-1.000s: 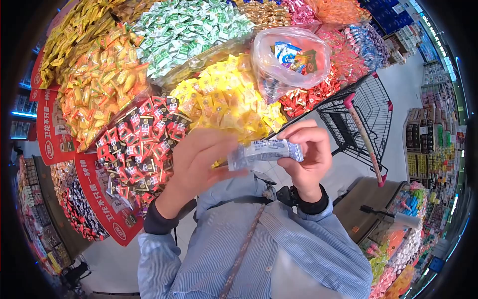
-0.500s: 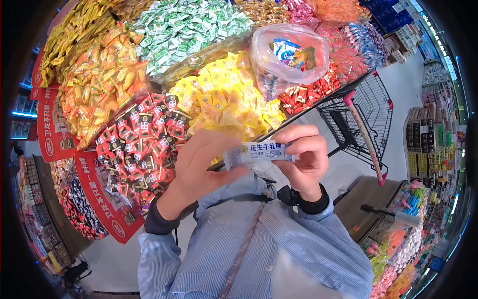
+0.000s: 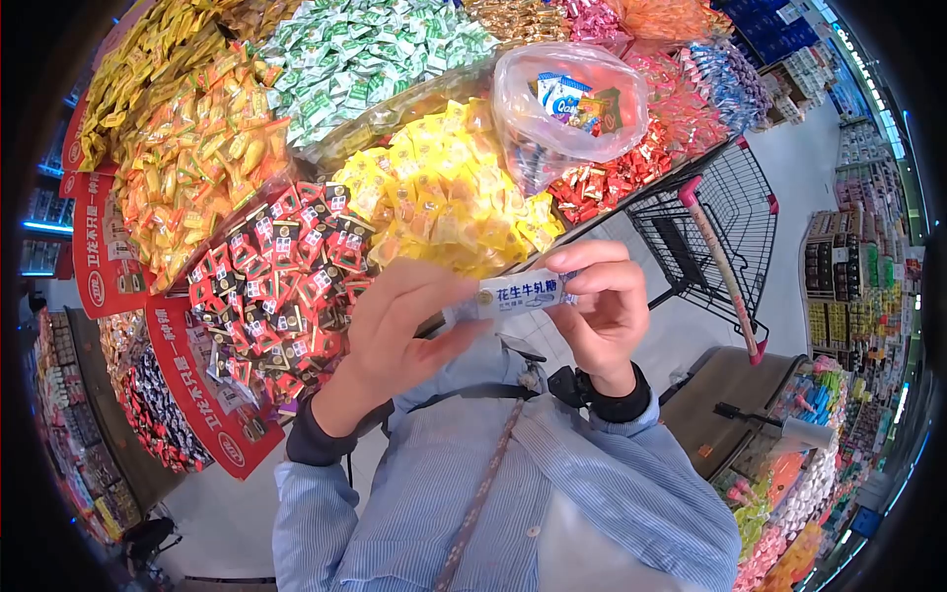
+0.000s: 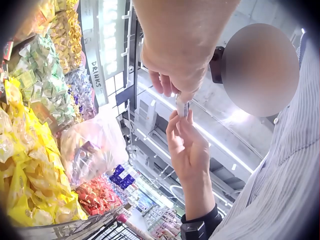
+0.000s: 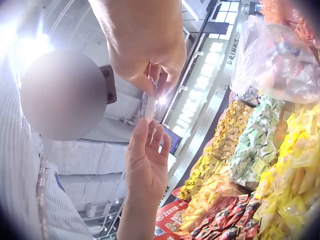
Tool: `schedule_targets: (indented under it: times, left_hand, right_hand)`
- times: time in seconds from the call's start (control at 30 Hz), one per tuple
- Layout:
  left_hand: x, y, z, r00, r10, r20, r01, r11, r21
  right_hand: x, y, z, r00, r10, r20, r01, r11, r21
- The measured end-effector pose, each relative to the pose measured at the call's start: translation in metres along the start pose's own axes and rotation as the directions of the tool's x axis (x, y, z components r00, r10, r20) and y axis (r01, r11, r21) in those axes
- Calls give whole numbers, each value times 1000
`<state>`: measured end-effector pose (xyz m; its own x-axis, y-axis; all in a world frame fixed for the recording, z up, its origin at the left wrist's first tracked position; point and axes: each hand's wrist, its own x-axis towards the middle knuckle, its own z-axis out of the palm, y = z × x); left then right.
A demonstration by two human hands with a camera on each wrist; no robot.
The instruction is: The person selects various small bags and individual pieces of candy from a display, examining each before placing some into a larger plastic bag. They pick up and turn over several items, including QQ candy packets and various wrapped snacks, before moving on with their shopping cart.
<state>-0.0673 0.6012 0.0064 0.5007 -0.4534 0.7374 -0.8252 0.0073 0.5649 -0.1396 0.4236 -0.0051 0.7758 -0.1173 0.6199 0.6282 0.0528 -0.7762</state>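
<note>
A small white wrapped nougat candy (image 3: pixel 523 295) with blue print is held level before the chest, its printed face toward the head camera. My right hand (image 3: pixel 604 308) pinches its right end between thumb and fingers. On the other end, the thumb and fingers of my left hand (image 3: pixel 380 331) pinch the clear wrapper; that hand is partly blurred. Both wrist views show the candy (image 4: pixel 182 106) edge-on, spanning the gap between the two hands. Just beyond the hands lies a heap of yellow-wrapped candies (image 3: pixel 434 192).
An open clear plastic bag (image 3: pixel 513 109) with a few packets inside stands on the candies. Red-and-black packets (image 3: pixel 286 266) fill the bin at left, and green-and-white ones (image 3: pixel 380 59) lie behind. A black shopping cart (image 3: pixel 725 232) with pink-ended handle stands at right.
The candy has turned so its large print faces the head camera, and it now tilts slightly up at the right. Both hands keep their grip in nearly the same place.
</note>
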Motion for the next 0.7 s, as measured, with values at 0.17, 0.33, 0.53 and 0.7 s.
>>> schedule_targets:
  times: [0.17,0.33,0.53,0.7]
  left_hand:
    - [1,1,0,1000,-5,17,5,1000,8]
    - [0,2,0,1000,-11,23,11,1000,-10]
    - [-2,4,-1,999,-35,22,35,999,-6]
    - [-4,4,-1,1000,-23,9,23,1000,-15]
  right_hand:
    - [-1,-2,1,1000,3,-2,-3,999,47]
    - [-1,-1,-1,1000,-3,9,2,997,78]
    - [-2,-1,-1,1000,-9,2,9,996,85]
    - [-1,-3,0,999,-38,11,37,997,71]
